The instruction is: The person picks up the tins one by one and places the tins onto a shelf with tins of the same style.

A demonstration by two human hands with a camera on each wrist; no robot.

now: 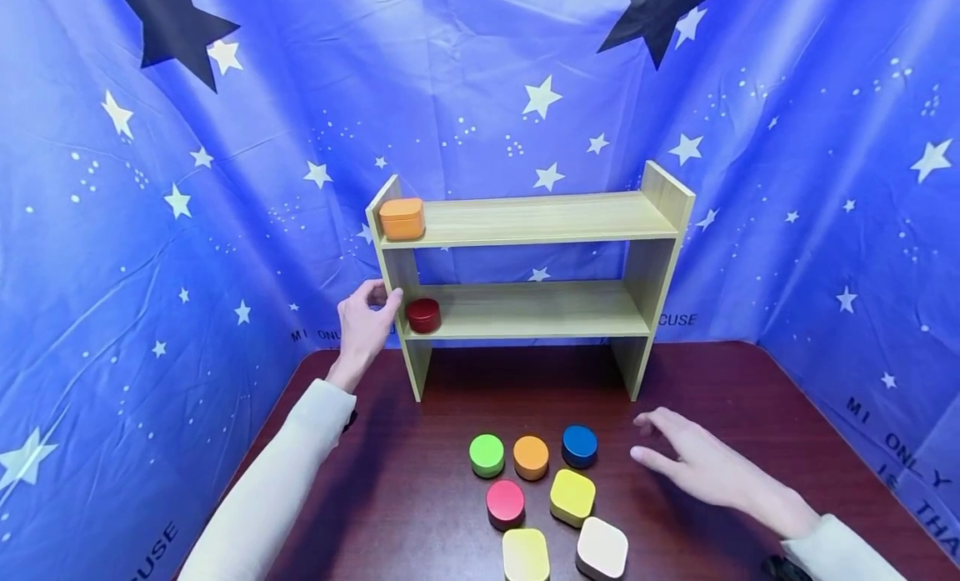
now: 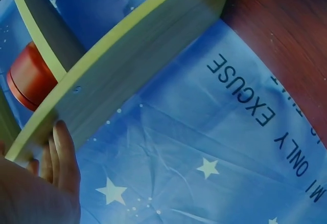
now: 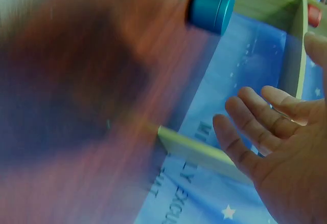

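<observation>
At the left side panel of the wooden shelf [image 1: 525, 222] is my left hand [image 1: 367, 318]. In the left wrist view its straight fingers [image 2: 64, 155] lie along the panel's outer face, fingertips right at the wood. The thumb overlaps the front edge in the head view. Just inside that panel, on the lower board, sits a dark red round tin [image 1: 423, 316]. An orange rounded tin [image 1: 402, 219] stands on the upper board's left end. My right hand [image 1: 708, 464] hovers over the table with loosely spread fingers, holding nothing. Nearest to it is a blue round tin [image 1: 580, 445].
On the dark red table [image 1: 360, 498] stand a green tin [image 1: 487, 455], an orange round tin [image 1: 531, 458], a pinkish-red tin [image 1: 506, 504], two yellow rounded-square tins [image 1: 572, 497] and a cream tin [image 1: 602, 548]. A blue starry curtain [image 1: 465, 89] surrounds the table at the back and sides.
</observation>
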